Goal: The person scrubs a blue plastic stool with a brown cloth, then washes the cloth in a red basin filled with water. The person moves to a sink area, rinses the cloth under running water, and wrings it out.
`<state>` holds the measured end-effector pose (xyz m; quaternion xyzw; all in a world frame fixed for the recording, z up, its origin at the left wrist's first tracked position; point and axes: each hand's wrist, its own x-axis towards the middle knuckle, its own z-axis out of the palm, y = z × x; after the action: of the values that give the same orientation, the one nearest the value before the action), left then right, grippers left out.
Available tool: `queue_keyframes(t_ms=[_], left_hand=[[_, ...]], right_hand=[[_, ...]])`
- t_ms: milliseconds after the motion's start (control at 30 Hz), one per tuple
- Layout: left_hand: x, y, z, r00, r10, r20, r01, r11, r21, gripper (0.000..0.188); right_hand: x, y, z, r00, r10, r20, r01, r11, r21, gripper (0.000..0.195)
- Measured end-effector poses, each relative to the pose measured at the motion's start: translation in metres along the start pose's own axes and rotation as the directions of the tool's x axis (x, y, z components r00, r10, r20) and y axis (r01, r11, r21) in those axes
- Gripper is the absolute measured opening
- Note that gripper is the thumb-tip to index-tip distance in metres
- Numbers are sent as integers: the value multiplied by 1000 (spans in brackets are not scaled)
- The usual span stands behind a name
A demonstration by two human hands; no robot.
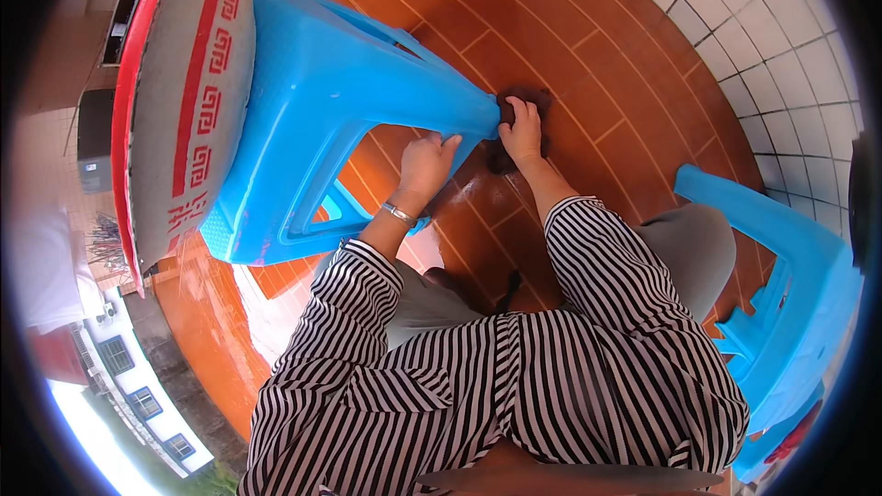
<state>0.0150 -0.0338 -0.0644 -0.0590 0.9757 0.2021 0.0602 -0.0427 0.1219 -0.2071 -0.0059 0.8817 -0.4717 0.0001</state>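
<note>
A blue plastic stool [303,76] lies tipped on its side before me, its legs pointing right. My left hand [425,162] grips one of its legs, thumb along the edge; a metal band circles that wrist. At the tip of an upper leg, my right hand [521,129] presses a dark brown cloth [513,100] against the plastic. Part of the cloth hangs below the hand. The palm side of each hand is hidden.
Orange-brown floor tiles [586,76], shiny in places, lie around the stool. Another blue plastic stool [792,275] stands at right, near a white tiled wall [772,48]. A bulging printed sack or box [196,96] with a red edge adjoins the tipped stool's seat.
</note>
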Motion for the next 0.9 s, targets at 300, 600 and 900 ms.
queue_keyframes(t_ms=[300,600,900], left_hand=[[2,9,3,999,-13,38,11,998,59,43],[5,13,10,996,-73,57,72,997,17,43],[11,17,9,998,-61,34,61,998,19,38]], right_hand=[[95,-15,-25,779,-41,625,-63,988,143,33],[50,-4,-17,934,300,192,-245,933,-265,29],[-28,-19,22,682,725,95,-719,640,271,42]])
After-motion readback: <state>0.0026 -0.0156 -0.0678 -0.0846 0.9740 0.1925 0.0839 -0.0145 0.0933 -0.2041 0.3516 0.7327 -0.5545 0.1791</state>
